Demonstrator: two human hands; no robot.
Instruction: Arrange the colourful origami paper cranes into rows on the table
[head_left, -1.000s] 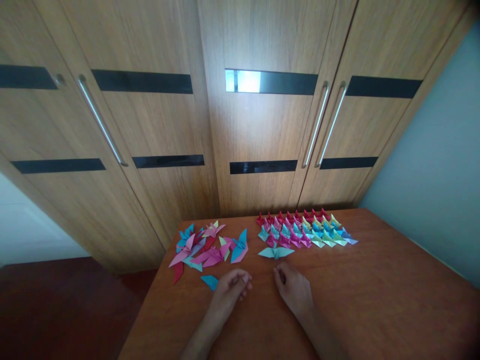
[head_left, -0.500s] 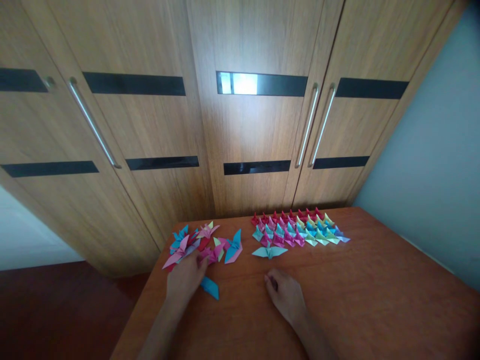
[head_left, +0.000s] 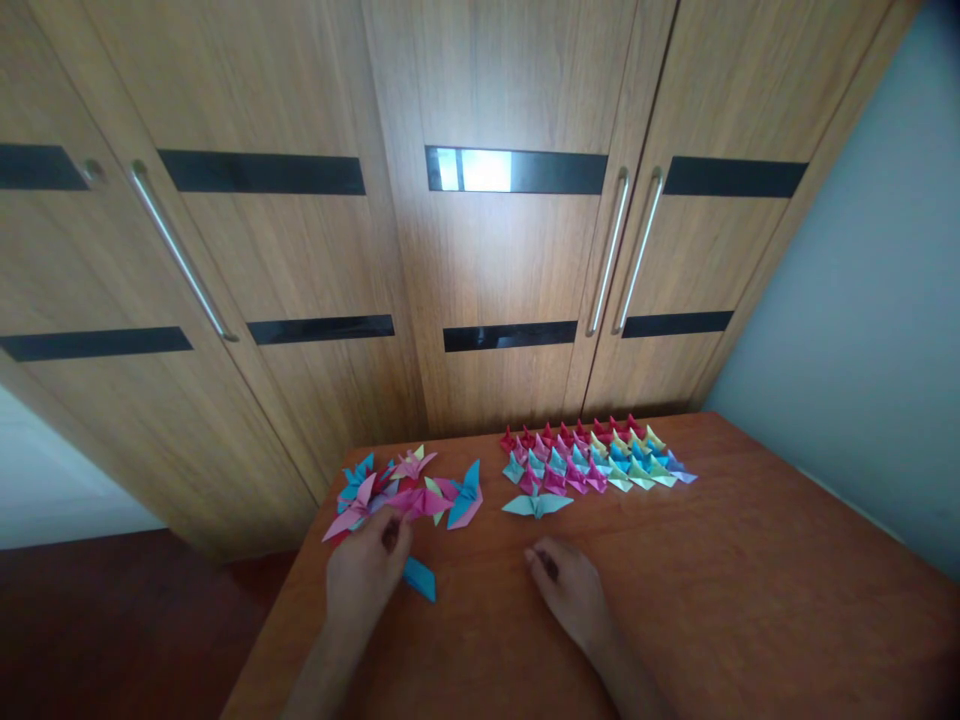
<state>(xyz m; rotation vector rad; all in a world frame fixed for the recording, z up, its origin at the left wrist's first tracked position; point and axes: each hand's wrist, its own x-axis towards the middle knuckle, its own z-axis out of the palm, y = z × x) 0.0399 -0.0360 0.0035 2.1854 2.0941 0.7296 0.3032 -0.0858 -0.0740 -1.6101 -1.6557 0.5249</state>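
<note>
My left hand (head_left: 369, 565) is at the left of the table, thumb and fingers pinched on a magenta paper crane (head_left: 421, 502) whose wings spread just beyond the fingertips. Around it lies a loose heap of folded cranes, among them a pink one (head_left: 356, 512), a blue one (head_left: 360, 475) and a blue and pink one (head_left: 466, 497). A blue folded piece (head_left: 421, 578) sits beside the wrist, partly covered by the hand. My right hand (head_left: 568, 585) rests loosely curled on the tabletop with nothing visible in it. Just above it lies a pale green crane (head_left: 537, 504) with wings spread.
Several rows of paper cranes (head_left: 577, 460) in red, pink, yellow and blue stand toward the back of the brown table (head_left: 720, 570). Behind the table rises a wooden wardrobe (head_left: 510, 260) with metal handles. A pale wall (head_left: 847, 330) stands on the right.
My left hand has drawn back slightly toward me, and more of the magenta crane shows, its wings wider in view. My right hand stays put. The view has shifted slightly.
</note>
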